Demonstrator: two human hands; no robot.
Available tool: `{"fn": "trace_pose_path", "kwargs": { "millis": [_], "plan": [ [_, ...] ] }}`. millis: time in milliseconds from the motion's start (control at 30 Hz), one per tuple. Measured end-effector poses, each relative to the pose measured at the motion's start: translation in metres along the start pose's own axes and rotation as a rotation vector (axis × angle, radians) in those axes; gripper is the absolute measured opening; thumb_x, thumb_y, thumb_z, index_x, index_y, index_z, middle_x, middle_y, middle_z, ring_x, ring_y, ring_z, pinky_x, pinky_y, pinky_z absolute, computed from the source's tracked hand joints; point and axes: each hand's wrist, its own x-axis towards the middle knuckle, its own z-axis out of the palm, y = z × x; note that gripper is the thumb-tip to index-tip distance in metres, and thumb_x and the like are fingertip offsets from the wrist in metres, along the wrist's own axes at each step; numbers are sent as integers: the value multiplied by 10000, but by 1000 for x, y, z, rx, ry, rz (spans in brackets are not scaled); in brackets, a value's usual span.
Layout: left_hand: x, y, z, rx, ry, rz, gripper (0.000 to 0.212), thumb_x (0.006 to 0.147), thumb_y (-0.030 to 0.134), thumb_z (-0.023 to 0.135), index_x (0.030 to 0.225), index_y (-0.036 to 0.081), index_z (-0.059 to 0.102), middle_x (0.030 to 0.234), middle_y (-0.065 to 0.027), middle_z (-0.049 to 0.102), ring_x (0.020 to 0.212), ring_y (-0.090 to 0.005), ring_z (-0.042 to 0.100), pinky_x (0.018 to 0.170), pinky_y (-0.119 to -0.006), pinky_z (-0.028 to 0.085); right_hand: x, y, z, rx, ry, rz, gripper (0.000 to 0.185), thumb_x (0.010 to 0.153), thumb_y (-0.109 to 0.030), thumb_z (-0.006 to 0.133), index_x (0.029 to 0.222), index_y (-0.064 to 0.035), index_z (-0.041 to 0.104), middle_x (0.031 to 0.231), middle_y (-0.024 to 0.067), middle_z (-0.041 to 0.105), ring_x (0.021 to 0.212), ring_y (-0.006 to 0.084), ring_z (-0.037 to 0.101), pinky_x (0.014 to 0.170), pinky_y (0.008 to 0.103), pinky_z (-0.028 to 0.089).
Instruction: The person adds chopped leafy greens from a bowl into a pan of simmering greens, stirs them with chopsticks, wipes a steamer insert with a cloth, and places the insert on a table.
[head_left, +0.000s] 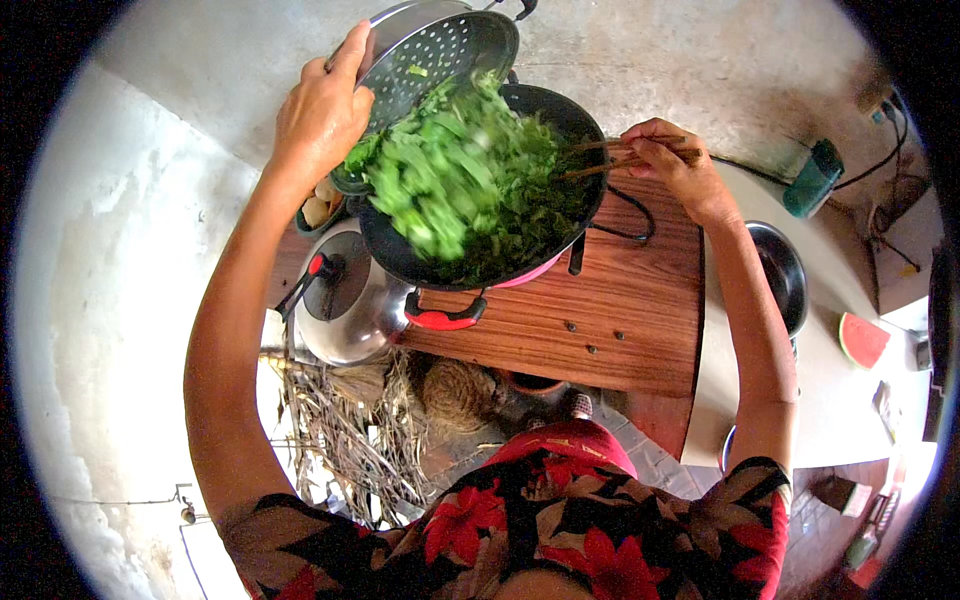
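Observation:
My left hand (322, 112) grips the rim of a metal colander (431, 67), tilted over a dark wok (386, 244). Chopped leafy greens (442, 172) tumble from it into the wok, blurred by motion. Darker greens (536, 225) lie in the wok's right side. In my right hand (675, 165) is a pair of wooden chopsticks (600, 166), their tips among the greens. The wok has a red and black handle (446, 311) on its near side and sits on something pink, mostly hidden.
A domed metal lid (349, 300) leans left of the wok on the wooden table (622, 285). Beside it is a bowl with pale pieces (319, 210). At right, a white surface holds a dark bowl (776, 277) and a watermelon slice (862, 340). Dry stalks (352, 435) lie on the floor.

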Motion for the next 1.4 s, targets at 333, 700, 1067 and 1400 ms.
{"fn": "trace_pose_path", "kwargs": {
  "millis": [333, 700, 1067, 1400],
  "plan": [
    [-8, -5, -16, -27, 159, 51, 625, 730, 73, 453, 1304, 244, 274, 1089, -146, 503, 1001, -304, 493, 824, -397, 407, 4, 6, 1, -30, -44, -5, 151, 845, -121, 499, 932, -29, 581, 773, 14, 552, 740, 82, 510, 656, 207, 450],
    [-16, -4, -25, -83, 257, 53, 622, 736, 42, 434, 1303, 241, 272, 1125, -130, 497, 1081, -278, 457, 879, -376, 388, 10, 1, -3, 41, -34, -16, 130, 836, -96, 500, 896, -12, 579, 788, 29, 577, 732, 83, 519, 666, 215, 445],
    [-30, 6, -15, -150, 269, 24, 613, 744, 44, 452, 1299, 242, 286, 1179, -137, 457, 1080, -309, 456, 882, -371, 385, 61, 39, 46, -345, -191, -190, 116, 828, -81, 502, 908, -30, 570, 715, 8, 527, 652, 75, 451, 592, 231, 397],
    [-40, -44, 8, -247, 411, -79, 570, 746, 48, 466, 1283, 176, 324, 1130, -160, 492, 1021, -327, 485, 845, -383, 393, 75, -12, 115, -88, -384, -106, 146, 857, -106, 480, 922, -23, 580, 861, 39, 576, 824, 112, 551, 717, 246, 482]
  ]
}}
